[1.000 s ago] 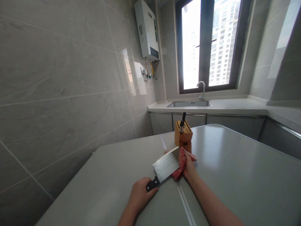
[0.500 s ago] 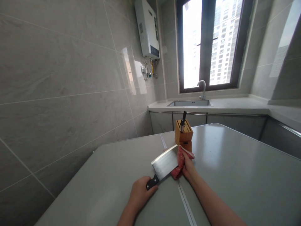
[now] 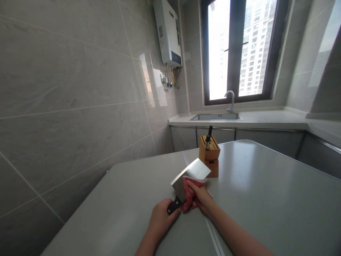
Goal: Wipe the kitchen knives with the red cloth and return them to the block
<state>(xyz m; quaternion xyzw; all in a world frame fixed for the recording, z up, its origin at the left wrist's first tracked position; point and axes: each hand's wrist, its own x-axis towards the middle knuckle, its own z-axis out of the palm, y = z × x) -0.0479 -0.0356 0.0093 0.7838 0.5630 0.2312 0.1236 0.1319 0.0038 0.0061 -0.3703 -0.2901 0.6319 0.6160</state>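
A cleaver (image 3: 196, 169) with a broad steel blade and black handle is tilted above the table. My left hand (image 3: 163, 217) is closed around its handle. In my right hand (image 3: 201, 196) a red patterned cloth (image 3: 189, 196) with a pale edge is gripped and pressed against the blade near the handle end. The cloth covers part of the blade's lower side. Just beyond the blade tip stands a wooden knife block (image 3: 210, 152), holding black-handled tools (image 3: 209, 137) in its top.
The pale grey table (image 3: 128, 199) has a metal seam (image 3: 213, 233) running through it. Behind it are a counter (image 3: 271, 115) with a sink (image 3: 215, 116) and faucet (image 3: 231, 99). A tiled wall (image 3: 80, 135) rises on the left, with a water heater (image 3: 168, 35) high up.
My right hand has moved the cloth left along the blade, from the tip end toward the handle, exposing the blade's far end. My left hand keeps its hold on the handle.
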